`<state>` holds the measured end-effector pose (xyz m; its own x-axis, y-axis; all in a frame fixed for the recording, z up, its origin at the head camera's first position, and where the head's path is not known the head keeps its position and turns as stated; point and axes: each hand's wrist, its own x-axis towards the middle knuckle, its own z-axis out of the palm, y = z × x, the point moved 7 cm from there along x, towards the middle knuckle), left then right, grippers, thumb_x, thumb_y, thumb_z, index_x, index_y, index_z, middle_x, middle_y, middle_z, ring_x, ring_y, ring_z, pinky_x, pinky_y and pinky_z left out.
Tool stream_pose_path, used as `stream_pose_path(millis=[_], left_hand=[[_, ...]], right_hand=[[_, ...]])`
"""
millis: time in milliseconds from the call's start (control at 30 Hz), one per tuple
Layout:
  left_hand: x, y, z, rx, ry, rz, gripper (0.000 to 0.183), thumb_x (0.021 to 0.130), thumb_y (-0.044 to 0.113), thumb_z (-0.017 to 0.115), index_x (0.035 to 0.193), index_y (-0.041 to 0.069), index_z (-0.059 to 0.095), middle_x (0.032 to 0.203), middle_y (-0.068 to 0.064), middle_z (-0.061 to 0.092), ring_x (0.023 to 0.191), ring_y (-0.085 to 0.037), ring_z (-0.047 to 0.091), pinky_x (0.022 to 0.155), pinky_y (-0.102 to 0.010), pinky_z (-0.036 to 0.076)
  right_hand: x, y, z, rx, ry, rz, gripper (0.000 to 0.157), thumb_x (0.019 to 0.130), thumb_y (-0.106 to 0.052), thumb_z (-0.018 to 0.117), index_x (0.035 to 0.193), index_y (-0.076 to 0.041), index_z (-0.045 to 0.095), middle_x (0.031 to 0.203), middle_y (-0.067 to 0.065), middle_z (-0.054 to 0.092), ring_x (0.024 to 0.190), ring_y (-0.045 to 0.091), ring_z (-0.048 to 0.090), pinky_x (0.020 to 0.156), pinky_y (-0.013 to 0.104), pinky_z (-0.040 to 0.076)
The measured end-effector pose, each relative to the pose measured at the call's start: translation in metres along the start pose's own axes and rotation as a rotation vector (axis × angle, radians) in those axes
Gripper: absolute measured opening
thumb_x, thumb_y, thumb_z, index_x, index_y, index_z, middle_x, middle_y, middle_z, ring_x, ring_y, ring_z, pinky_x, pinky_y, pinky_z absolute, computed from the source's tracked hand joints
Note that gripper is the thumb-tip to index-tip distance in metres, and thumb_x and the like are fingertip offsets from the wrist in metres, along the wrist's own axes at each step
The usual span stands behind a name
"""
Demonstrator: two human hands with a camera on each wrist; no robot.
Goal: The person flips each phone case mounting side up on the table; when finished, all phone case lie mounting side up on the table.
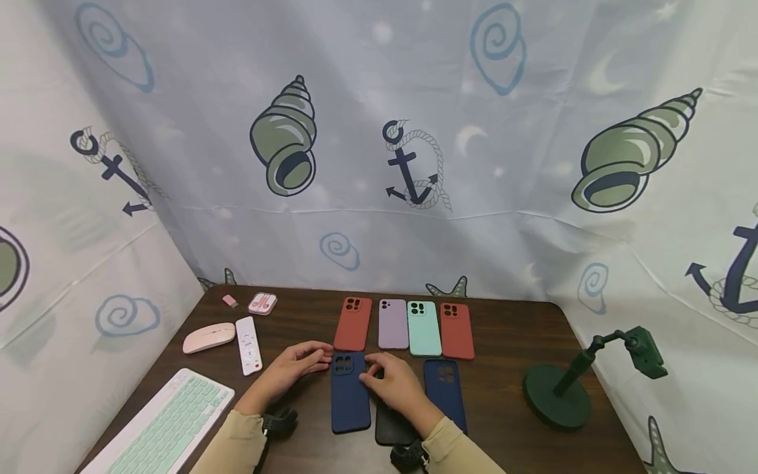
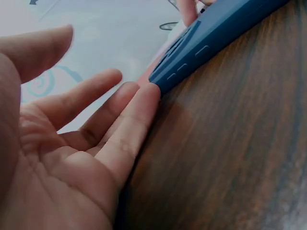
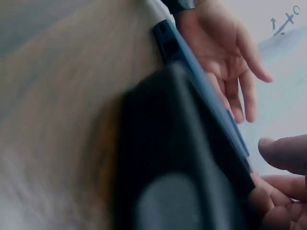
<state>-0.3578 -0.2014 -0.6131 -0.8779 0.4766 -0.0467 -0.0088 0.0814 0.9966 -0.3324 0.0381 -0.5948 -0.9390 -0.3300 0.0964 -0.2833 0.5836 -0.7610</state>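
A dark blue phone case (image 1: 351,401) lies camera-cutout end away from me, between my two hands. My left hand (image 1: 294,366) is at its upper left corner; in the left wrist view the fingers (image 2: 139,112) are extended, touching or nearly touching the corner, thumb apart. On the other side, my right hand (image 1: 395,382) has its fingertips by the upper right edge. In the right wrist view its thumb (image 3: 285,151) stands away from the fingers. A black phone case (image 1: 392,424) lies partly hidden under my right hand, and another dark blue case (image 1: 441,388) sits right of it.
Behind them is a row: a red case (image 1: 352,329), a purple one (image 1: 393,329), a mint one (image 1: 425,336) and another red one (image 1: 457,339). At left are a keyboard (image 1: 168,415), mouse (image 1: 208,338), white remote (image 1: 249,345) and earphone box (image 1: 262,303). A green lamp (image 1: 556,398) stands right.
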Motion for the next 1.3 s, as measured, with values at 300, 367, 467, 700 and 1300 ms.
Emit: stream_pose_path(millis=[300, 367, 467, 700, 1300], left_hand=[[0.003, 0.000, 0.003, 0.166, -0.015, 0.021, 0.045, 0.103, 0.024, 0.061, 0.142, 0.003, 0.055, 0.143, -0.021, 0.056, 0.127, -0.026, 0.062, 0.097, -0.026, 0.055], [0.002, 0.002, 0.005, 0.214, -0.027, 0.034, 0.045, 0.101, 0.023, 0.064, 0.141, 0.005, 0.056, 0.142, -0.019, 0.057, 0.128, -0.030, 0.060, 0.096, -0.025, 0.054], [0.000, 0.007, 0.010, 0.305, -0.051, 0.073, 0.044, 0.099, 0.023, 0.067, 0.139, 0.008, 0.057, 0.139, -0.016, 0.057, 0.127, -0.033, 0.059, 0.096, -0.023, 0.053], [-0.004, 0.018, 0.019, 0.439, -0.104, 0.167, 0.049, 0.093, 0.019, 0.075, 0.138, 0.010, 0.059, 0.136, -0.013, 0.053, 0.124, -0.032, 0.058, 0.100, -0.033, 0.054], [-0.001, 0.014, 0.020, 0.532, -0.037, 0.139, 0.049, 0.085, 0.014, 0.082, 0.130, 0.014, 0.062, 0.126, -0.012, 0.056, 0.107, -0.028, 0.061, 0.090, -0.026, 0.052]], right_hand=[[0.001, 0.003, 0.000, 0.039, -0.030, -0.045, 0.040, 0.095, -0.030, 0.072, 0.131, -0.016, 0.068, 0.096, -0.011, 0.068, 0.051, 0.003, 0.052, 0.051, 0.023, 0.045], [0.001, 0.002, 0.000, 0.043, -0.031, -0.055, 0.040, 0.095, -0.030, 0.072, 0.132, -0.016, 0.068, 0.096, -0.011, 0.068, 0.054, 0.002, 0.051, 0.052, 0.022, 0.044], [0.000, 0.002, -0.001, 0.054, -0.033, -0.060, 0.040, 0.095, -0.029, 0.072, 0.132, -0.018, 0.067, 0.095, -0.013, 0.068, 0.058, 0.002, 0.051, 0.053, 0.022, 0.043], [-0.002, 0.000, -0.002, 0.166, -0.041, -0.064, 0.032, 0.095, -0.017, 0.070, 0.127, -0.022, 0.068, 0.103, -0.006, 0.074, 0.057, 0.008, 0.052, 0.050, 0.024, 0.043], [0.001, -0.001, -0.001, -0.076, 0.002, -0.062, 0.047, 0.086, -0.039, 0.081, 0.125, -0.015, 0.071, 0.096, -0.007, 0.065, 0.082, 0.003, 0.058, 0.075, 0.024, 0.049]])
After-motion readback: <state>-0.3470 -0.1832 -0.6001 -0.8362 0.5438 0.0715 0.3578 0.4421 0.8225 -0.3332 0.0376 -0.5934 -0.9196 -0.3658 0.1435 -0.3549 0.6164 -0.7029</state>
